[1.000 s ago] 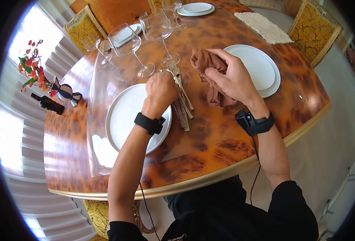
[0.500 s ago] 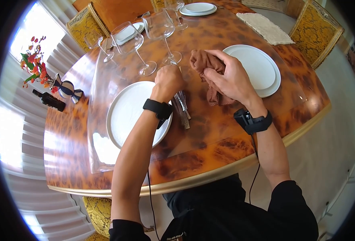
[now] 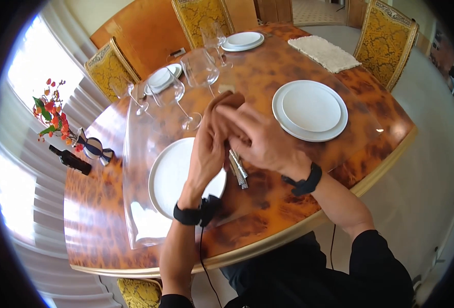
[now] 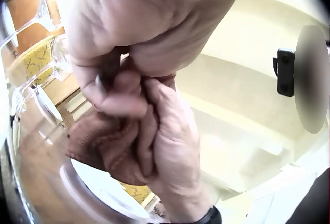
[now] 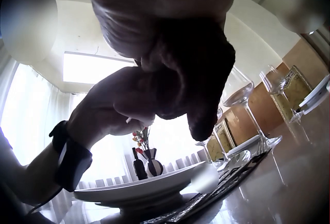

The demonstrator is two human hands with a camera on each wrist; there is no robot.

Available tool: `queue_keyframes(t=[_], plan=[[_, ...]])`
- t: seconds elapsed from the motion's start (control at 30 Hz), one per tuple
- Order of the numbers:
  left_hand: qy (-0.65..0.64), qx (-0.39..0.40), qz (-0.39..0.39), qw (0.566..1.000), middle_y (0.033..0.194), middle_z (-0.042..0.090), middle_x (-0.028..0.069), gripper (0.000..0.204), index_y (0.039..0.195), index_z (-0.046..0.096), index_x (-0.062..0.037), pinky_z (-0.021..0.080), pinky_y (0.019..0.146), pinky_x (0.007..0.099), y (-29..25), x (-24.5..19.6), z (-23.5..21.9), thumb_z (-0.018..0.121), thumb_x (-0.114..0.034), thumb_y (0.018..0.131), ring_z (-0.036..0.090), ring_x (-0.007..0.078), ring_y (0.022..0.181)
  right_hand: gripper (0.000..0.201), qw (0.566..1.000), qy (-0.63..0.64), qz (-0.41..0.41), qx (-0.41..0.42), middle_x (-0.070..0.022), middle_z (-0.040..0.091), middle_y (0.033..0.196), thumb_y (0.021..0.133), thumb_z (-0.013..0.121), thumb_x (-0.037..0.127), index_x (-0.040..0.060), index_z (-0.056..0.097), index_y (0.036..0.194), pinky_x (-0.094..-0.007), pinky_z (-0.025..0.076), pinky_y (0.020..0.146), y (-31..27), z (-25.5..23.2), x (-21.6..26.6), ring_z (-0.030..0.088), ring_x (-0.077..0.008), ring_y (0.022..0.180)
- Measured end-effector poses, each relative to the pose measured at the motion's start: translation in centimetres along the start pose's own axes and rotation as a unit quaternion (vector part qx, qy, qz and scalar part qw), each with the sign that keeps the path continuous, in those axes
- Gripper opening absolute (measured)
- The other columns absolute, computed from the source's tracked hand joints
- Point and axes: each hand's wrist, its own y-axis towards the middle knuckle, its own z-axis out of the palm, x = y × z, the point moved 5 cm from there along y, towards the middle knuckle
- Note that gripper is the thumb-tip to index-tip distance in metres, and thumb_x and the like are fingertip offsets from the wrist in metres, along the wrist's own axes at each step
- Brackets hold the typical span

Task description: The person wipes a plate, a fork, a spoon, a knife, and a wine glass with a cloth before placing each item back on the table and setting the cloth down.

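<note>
Both hands meet over the near part of the table, around a bunched brown cloth napkin [image 3: 226, 100]. My left hand [image 3: 206, 154] curls its fingers at the cloth, beside the right one. The right hand [image 3: 262, 139] grips the napkin from the other side. From the left wrist, folds of the napkin [image 4: 116, 149] hang below the fingers, blurred in part. From the right wrist, the napkin [image 5: 203, 69] is dark and raised above the table. Below the hands lies silver cutlery [image 3: 238, 172], partly covered, right of a large white plate [image 3: 173, 177].
Stemmed glasses [image 3: 201, 69] stand beyond the hands. To the right are stacked white plates [image 3: 310, 108], with a woven mat [image 3: 324, 53] farther back. A dark bottle [image 3: 70, 160] and a striped vase [image 3: 94, 149] with flowers stand at the left.
My left hand has left the cutlery and joined the napkin. The right hand has moved left, carrying the napkin. The head view has tilted up, showing more of the far side.
</note>
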Motion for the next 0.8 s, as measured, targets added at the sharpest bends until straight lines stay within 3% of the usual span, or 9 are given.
queue_keyframes(t=[0.17, 0.4, 0.5, 0.57, 0.63, 0.67, 0.7, 0.73, 0.8], plan=[[0.054, -0.051, -0.073, 0.995, 0.084, 0.066, 0.0094, 0.029, 0.131, 0.049, 0.0002, 0.047, 0.065, 0.033, -2.9, 1.3, -2.8, 0.045, -0.008, 0.104, 0.059, 0.0159, 0.073, 0.052, 0.979, -0.18, -0.092, 0.025, -0.0086, 0.06, 0.096, 0.079, 0.072, 0.012, 0.0151, 0.064, 0.13, -0.0379, 0.056, 0.067, 3.0, 1.8, 1.4, 0.066, -0.0271, 0.081], [0.177, -0.15, 0.013, 0.973, 0.068, 0.059, 0.0299, 0.012, 0.111, 0.048, -0.0002, 0.04, 0.055, 0.0544, -2.9, -0.5, -5.0, 0.049, -0.001, 0.099, 0.057, 0.051, 0.064, 0.046, 0.976, -0.215, -0.017, -0.029, -0.0078, 0.061, 0.089, 0.08, 0.07, 0.016, 0.0171, 0.066, 0.126, -0.0415, 0.054, 0.063, 5.7, 4.8, 2.5, 0.066, -0.029, 0.075], [0.209, -0.14, -0.043, 0.967, 0.063, 0.056, 0.0281, 0.012, 0.11, 0.048, -0.0003, 0.039, 0.053, 0.0533, -3.8, -0.9, -5.3, 0.049, 0.001, 0.098, 0.058, 0.0475, 0.06, 0.027, 0.967, -0.228, 0.049, -0.098, -0.0152, 0.067, 0.094, 0.086, 0.063, 0.015, 0.0125, 0.065, 0.113, -0.0462, 0.054, 0.063, 7.4, 4.0, 1.3, 0.066, -0.0368, 0.078], [0.202, -0.145, -0.046, 0.968, 0.062, 0.056, 0.0264, 0.01, 0.11, 0.048, -0.0007, 0.038, 0.051, 0.0514, -4.8, -1.4, -5.2, 0.049, -0.001, 0.1, 0.057, 0.0455, 0.057, 0.021, 0.973, -0.216, 0.015, -0.082, -0.0119, 0.066, 0.085, 0.089, 0.06, 0.015, 0.0073, 0.065, 0.109, -0.0394, 0.052, 0.062, 8.7, 3.0, -0.6, 0.065, -0.0277, 0.071], [0.164, -0.157, -0.036, 0.973, 0.062, 0.057, 0.0248, 0.008, 0.108, 0.048, -0.0011, 0.039, 0.051, 0.0488, -4.8, -1.6, -5.6, 0.048, -0.003, 0.101, 0.057, 0.0433, 0.056, 0.022, 0.992, 0.073, 0.091, -0.052, -0.005, 0.065, 0.083, 0.093, 0.059, 0.017, 0.0022, 0.064, 0.109, -0.0332, 0.048, 0.059, 8.0, 3.7, -0.9, 0.06, -0.0164, 0.067], [0.128, -0.168, -0.029, 0.977, 0.062, 0.057, 0.0241, 0.007, 0.108, 0.048, -0.0013, 0.039, 0.051, 0.0473, -4.7, -1.3, -5.7, 0.048, -0.004, 0.102, 0.057, 0.0422, 0.056, 0.023, 0.967, 0.217, 0.128, -0.032, -0.0015, 0.064, 0.081, 0.094, 0.059, 0.018, -0.0004, 0.063, 0.109, -0.0301, 0.046, 0.057, 7.2, 4.3, -0.5, 0.058, -0.0107, 0.066], [0.091, -0.177, -0.023, 0.98, 0.063, 0.058, 0.0234, 0.006, 0.107, 0.048, -0.0014, 0.04, 0.051, 0.0457, -4.7, -0.9, -5.6, 0.047, -0.005, 0.103, 0.057, 0.041, 0.056, 0.022, 0.956, 0.234, 0.169, -0.049, 0.0043, 0.059, 0.08, 0.099, 0.053, 0.019, -0.0007, 0.062, 0.102, -0.024, 0.042, 0.06, 5.6, 5.2, -0.3, 0.052, -0.0032, 0.072], [0.063, -0.188, 0.021, 0.98, 0.066, 0.06, 0.0158, 0.008, 0.106, 0.05, -0.0021, 0.043, 0.055, 0.0405, -4.5, -0.7, -5.5, 0.046, -0.009, 0.105, 0.057, 0.0312, 0.057, 0.023, 0.941, 0.249, 0.229, -0.005, 0.0029, 0.062, 0.083, 0.099, 0.052, 0.021, 0.0005, 0.063, 0.104, -0.0238, 0.045, 0.064, 4.1, 6.1, 0.5, 0.055, -0.0044, 0.075], [-0.028, -0.167, 0.057, 0.984, 0.069, 0.06, 0.0101, 0.008, 0.105, 0.051, -0.002, 0.045, 0.057, 0.0392, -4.1, 2.2, -4.8, 0.046, -0.009, 0.105, 0.056, 0.0256, 0.059, 0.025, 0.885, 0.342, 0.316, 0.013, 0.0001, 0.065, 0.089, 0.101, 0.051, 0.023, 0.002, 0.063, 0.107, -0.0247, 0.048, 0.071, 2.7, 7.4, 0.9, 0.06, -0.007, 0.079]])
